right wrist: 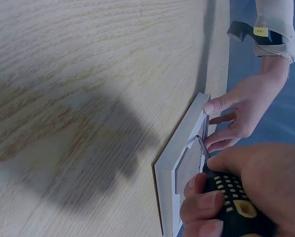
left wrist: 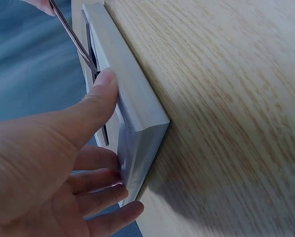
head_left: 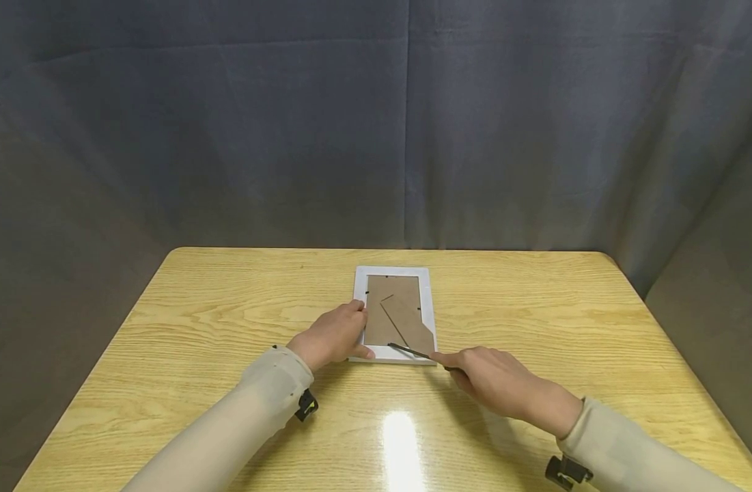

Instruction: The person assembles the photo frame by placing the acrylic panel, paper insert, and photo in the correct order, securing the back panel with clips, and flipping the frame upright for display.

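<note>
A white picture frame (head_left: 432, 301) lies back side up on the table, its brown backing board (head_left: 406, 307) showing. My left hand (head_left: 335, 333) holds the frame's near left corner. In the left wrist view its thumb (left wrist: 100, 89) rests on the near edge, while the bent fingers (left wrist: 105, 197) lie along the side. My right hand (head_left: 498, 379) grips a screwdriver by its black and yellow handle (right wrist: 238, 202). The screwdriver's thin shaft (head_left: 409, 350) slants left across the near border, its tip right at the board's near edge.
The wood-grain table (head_left: 228, 301) has a bright glare spot near its front. Behind and beside it hang grey curtains (head_left: 289, 137). Small dark tabs (head_left: 419, 308) sit along the frame's inner edge. Dark straps (head_left: 307, 405) are on both wrists.
</note>
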Demonstrator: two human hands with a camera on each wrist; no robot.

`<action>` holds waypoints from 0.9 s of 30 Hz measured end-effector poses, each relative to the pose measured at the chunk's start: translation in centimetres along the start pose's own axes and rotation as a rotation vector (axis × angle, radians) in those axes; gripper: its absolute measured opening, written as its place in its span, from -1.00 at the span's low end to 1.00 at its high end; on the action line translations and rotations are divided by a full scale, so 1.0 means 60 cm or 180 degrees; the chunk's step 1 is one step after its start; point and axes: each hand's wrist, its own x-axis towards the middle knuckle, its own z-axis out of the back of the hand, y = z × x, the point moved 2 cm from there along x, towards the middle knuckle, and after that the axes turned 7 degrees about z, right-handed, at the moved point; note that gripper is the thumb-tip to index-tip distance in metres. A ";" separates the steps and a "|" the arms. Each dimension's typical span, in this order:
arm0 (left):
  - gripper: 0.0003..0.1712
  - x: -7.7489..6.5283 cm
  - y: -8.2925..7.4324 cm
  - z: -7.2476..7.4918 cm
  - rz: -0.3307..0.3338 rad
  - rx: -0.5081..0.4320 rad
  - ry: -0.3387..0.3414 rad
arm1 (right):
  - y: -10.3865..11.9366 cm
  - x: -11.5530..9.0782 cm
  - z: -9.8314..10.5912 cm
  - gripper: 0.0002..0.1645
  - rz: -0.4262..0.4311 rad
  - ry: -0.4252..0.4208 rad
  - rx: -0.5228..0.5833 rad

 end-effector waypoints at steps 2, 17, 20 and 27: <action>-0.14 0.000 0.000 0.000 -0.0003 0.0008 -0.0003 | 0.000 0.000 0.000 -0.45 -0.0006 0.0006 0.0002; -0.22 -0.001 -0.001 0.001 -0.0015 -0.0025 -0.0011 | 0.000 0.002 0.005 -0.46 0.0026 0.0012 0.0022; -0.22 -0.001 -0.001 0.001 -0.0022 -0.0036 -0.0020 | 0.000 0.003 0.005 -0.47 0.0054 -0.0003 0.0044; -0.21 0.000 0.000 0.000 -0.0017 -0.0018 -0.0012 | -0.001 0.004 0.006 -0.46 0.0050 0.0067 0.0094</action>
